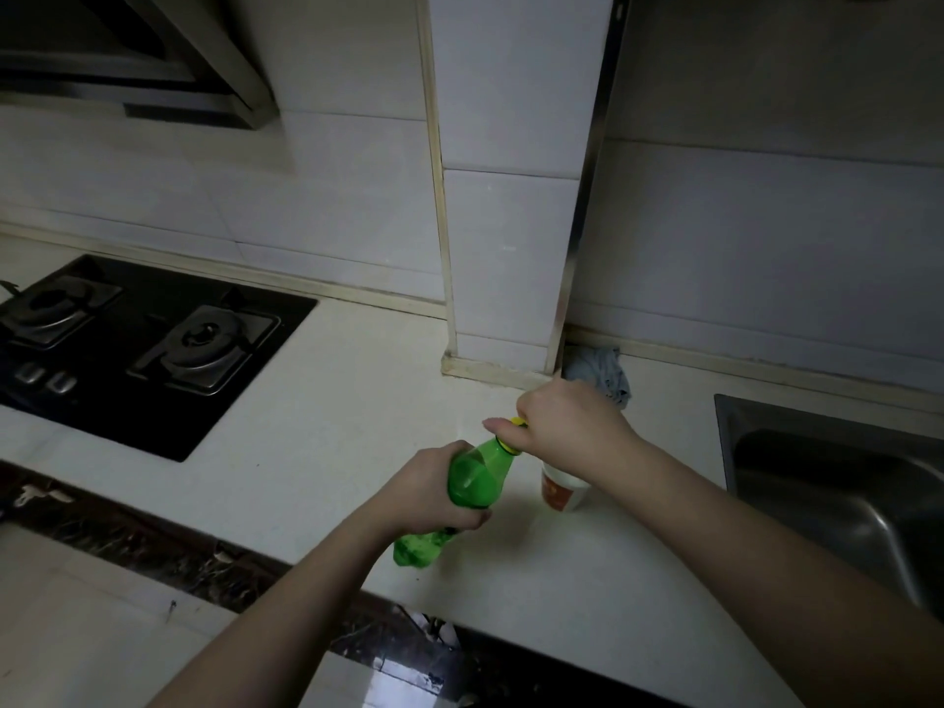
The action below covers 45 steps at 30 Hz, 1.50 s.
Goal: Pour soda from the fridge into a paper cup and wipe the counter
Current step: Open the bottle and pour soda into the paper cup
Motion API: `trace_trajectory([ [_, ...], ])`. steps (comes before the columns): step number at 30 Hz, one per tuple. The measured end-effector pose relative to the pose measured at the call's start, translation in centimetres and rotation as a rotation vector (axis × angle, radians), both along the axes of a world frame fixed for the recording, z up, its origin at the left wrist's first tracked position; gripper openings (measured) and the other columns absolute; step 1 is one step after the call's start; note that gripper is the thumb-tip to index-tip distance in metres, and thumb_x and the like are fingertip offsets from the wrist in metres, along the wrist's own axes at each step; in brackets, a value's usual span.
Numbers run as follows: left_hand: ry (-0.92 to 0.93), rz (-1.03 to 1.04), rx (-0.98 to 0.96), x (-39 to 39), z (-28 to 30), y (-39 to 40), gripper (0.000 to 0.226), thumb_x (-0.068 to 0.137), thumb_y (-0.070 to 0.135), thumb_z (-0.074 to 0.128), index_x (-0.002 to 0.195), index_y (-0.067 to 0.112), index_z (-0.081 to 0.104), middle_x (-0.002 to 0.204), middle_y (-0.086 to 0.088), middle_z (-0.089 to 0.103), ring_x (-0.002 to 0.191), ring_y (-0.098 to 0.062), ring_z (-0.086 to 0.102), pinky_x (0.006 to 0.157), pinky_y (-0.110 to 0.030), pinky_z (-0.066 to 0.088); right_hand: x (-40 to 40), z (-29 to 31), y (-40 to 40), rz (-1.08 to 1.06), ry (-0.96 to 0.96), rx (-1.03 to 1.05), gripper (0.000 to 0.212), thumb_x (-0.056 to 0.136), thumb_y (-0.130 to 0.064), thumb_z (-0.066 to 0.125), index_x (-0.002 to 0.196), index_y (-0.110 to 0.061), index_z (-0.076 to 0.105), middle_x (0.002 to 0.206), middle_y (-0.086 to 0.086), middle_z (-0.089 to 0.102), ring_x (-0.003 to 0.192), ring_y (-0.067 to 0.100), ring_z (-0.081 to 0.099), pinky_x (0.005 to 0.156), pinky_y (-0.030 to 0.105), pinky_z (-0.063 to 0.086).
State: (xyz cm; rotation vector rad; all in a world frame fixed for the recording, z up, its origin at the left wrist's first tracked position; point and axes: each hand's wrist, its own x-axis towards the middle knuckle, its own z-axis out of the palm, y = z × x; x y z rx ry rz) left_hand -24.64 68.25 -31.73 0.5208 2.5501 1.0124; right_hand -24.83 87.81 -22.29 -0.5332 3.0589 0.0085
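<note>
A green soda bottle (472,480) is held tilted above the white counter (357,401), its neck pointing up and to the right. My left hand (434,495) grips the bottle around its middle. My right hand (567,426) is closed over the yellow cap (518,422) at the bottle's top. A white paper cup (559,495) with an orange print stands upright on the counter just right of the bottle, partly hidden under my right wrist. A blue-grey cloth (605,375) lies bunched against the wall behind my right hand.
A black two-burner gas hob (127,344) is set into the counter at the left. A steel sink (838,482) is at the right. A tiled pillar (505,247) juts out at the back, and a range hood (127,58) hangs above the hob.
</note>
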Motion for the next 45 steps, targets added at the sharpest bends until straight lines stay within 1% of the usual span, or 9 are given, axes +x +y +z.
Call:
trace_trajectory([
  [8, -0.026, -0.011, 0.034, -0.1, -0.1, -1.3, 0.043, 0.058, 0.037, 0.085, 0.087, 0.036, 0.053, 0.078, 0.009, 0.064, 0.069, -0.004, 0.060, 0.059, -0.022, 0.047, -0.3, 0.2, 1.3, 0.346, -0.127, -0.320, 0.030, 0.084, -0.036, 0.068, 0.111, -0.021, 0.066, 0.106, -0.005, 0.060, 0.098, 0.012, 0.056, 0.079, 0.029, 0.045],
  [12, -0.098, -0.066, 0.083, -0.1, 0.6, -1.5, 0.043, 0.060, 0.030, 0.085, 0.094, 0.026, 0.060, 0.081, 0.006, 0.066, 0.072, -0.009, 0.063, 0.063, -0.030, 0.053, -0.8, 0.0, 1.7, 0.465, -0.117, -0.504, 0.034, 0.076, -0.020, 0.077, 0.109, -0.020, 0.071, 0.106, -0.007, 0.066, 0.098, 0.005, 0.059, 0.086, 0.022, 0.047],
  [19, -0.139, -0.168, 0.063, -0.5, 1.4, -1.6, 0.040, 0.065, 0.021, 0.084, 0.097, 0.024, 0.060, 0.083, 0.009, 0.066, 0.075, -0.005, 0.062, 0.066, -0.021, 0.050, -1.1, 0.9, 2.1, 0.440, -0.144, -0.472, 0.036, 0.076, -0.036, 0.076, 0.109, -0.023, 0.069, 0.103, -0.011, 0.067, 0.092, 0.001, 0.057, 0.085, 0.025, 0.049],
  [22, -0.112, -0.126, 0.044, -0.6, 1.1, -1.4, 0.045, 0.060, 0.030, 0.084, 0.099, 0.024, 0.061, 0.086, 0.006, 0.067, 0.078, -0.009, 0.063, 0.069, -0.029, 0.052, -0.8, 1.2, 1.6, 0.325, -0.111, -0.308, 0.041, 0.077, -0.059, 0.065, 0.099, -0.024, 0.069, 0.090, -0.009, 0.065, 0.081, 0.005, 0.055, 0.075, 0.030, 0.049],
  [27, -0.124, -0.071, 0.104, -0.8, 0.7, -0.9, 0.042, 0.058, 0.031, 0.083, 0.094, 0.025, 0.061, 0.086, 0.003, 0.069, 0.080, -0.014, 0.066, 0.073, -0.038, 0.056, 0.0, 0.8, 1.4, 0.079, 0.027, -0.157, 0.086, 0.075, -0.081, -0.006, 0.053, -0.016, 0.047, 0.052, 0.002, 0.047, 0.054, 0.020, 0.047, 0.053, 0.034, 0.036],
  [30, -0.120, -0.070, 0.116, -1.0, 0.8, -0.8, 0.041, 0.060, 0.029, 0.084, 0.093, 0.025, 0.061, 0.086, 0.003, 0.069, 0.079, -0.013, 0.066, 0.073, -0.038, 0.055, 0.0, 0.5, 2.6, 0.038, 0.012, -0.344, 0.070, 0.091, -0.068, 0.013, 0.082, -0.020, 0.063, 0.070, -0.001, 0.061, 0.071, 0.020, 0.058, 0.061, 0.033, 0.041],
  [34, -0.117, -0.077, 0.098, -1.2, 0.8, -1.0, 0.043, 0.060, 0.029, 0.084, 0.096, 0.022, 0.061, 0.084, 0.003, 0.068, 0.078, -0.014, 0.065, 0.071, -0.038, 0.054, -0.6, -0.1, 3.3, 0.286, -0.244, -0.452, 0.041, 0.092, -0.052, 0.046, 0.131, -0.040, 0.047, 0.106, -0.014, 0.062, 0.092, 0.004, 0.057, 0.081, 0.027, 0.048],
  [37, -0.102, -0.086, 0.074, -1.6, 1.0, -1.3, 0.043, 0.060, 0.031, 0.084, 0.094, 0.023, 0.061, 0.084, 0.005, 0.067, 0.077, -0.012, 0.064, 0.070, -0.036, 0.053, -1.1, -0.9, 3.1, 0.323, -0.202, -0.459, 0.035, 0.094, -0.030, 0.057, 0.129, -0.030, 0.054, 0.116, -0.008, 0.061, 0.101, 0.009, 0.055, 0.088, 0.028, 0.045],
  [45, -0.056, -0.048, 0.054, -1.7, 1.0, -2.2, 0.045, 0.058, 0.033, 0.085, 0.094, 0.022, 0.062, 0.082, 0.006, 0.067, 0.075, -0.009, 0.063, 0.068, -0.033, 0.054, -1.9, -0.9, 1.2, 0.477, 0.026, -0.225, 0.023, 0.096, -0.041, 0.046, 0.108, -0.023, 0.050, 0.091, -0.009, 0.049, 0.083, 0.011, 0.045, 0.074, 0.030, 0.035],
])
